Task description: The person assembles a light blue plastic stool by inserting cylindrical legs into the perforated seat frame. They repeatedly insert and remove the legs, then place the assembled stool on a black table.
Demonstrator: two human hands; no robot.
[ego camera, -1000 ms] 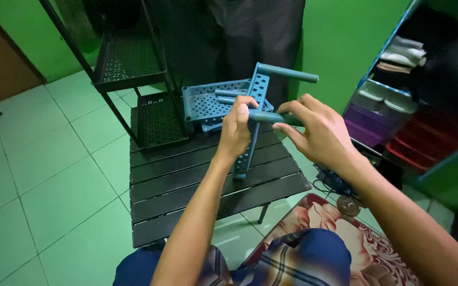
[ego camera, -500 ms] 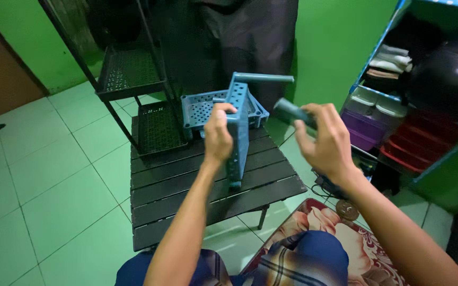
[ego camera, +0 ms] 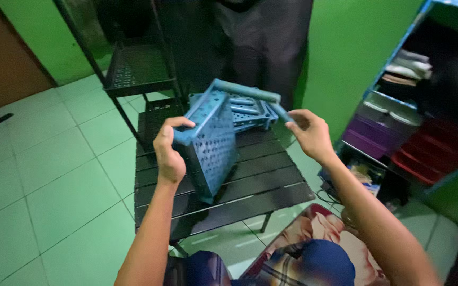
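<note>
Head view: left hand (ego camera: pixel 169 151) is wrapped shut around the corner post of a blue perforated plastic shelf panel (ego camera: pixel 213 145), centre frame, tilted up on edge with its lower corner on or just above the black slatted desk (ego camera: pixel 261 185); contact there can't be confirmed. Right hand (ego camera: pixel 307 132), right of centre, is curled closed on the end of a blue plastic tube (ego camera: pixel 250 91) that runs along the top of the panel toward the upper middle of the frame. My read: hollow moulded plastic, so light, fairly stiff but likely to flex across the perforated face, and smooth enough to slip under a loose hold. Posts and rims look like the sane grab points, not the holed sheet; the corner sockets would probably crack if levered sideways. Behind the held panel, upper centre, a second blue perforated panel (ego camera: pixel 250 114) lies on the desk with loose blue tubes on top; about three show, exact number hard to tell. Count: two panels, one tube in hand plus those loose ones, one desk, two hands. A black metal rack (ego camera: pixel 139 69) stands upper left on the green tiled floor (ego camera: pixel 43 180), and a blue shelf unit (ego camera: pixel 398 106) with purple and red bins sits at the right edge. Patterned fabric (ego camera: pixel 319 233) lies bottom centre.
</note>
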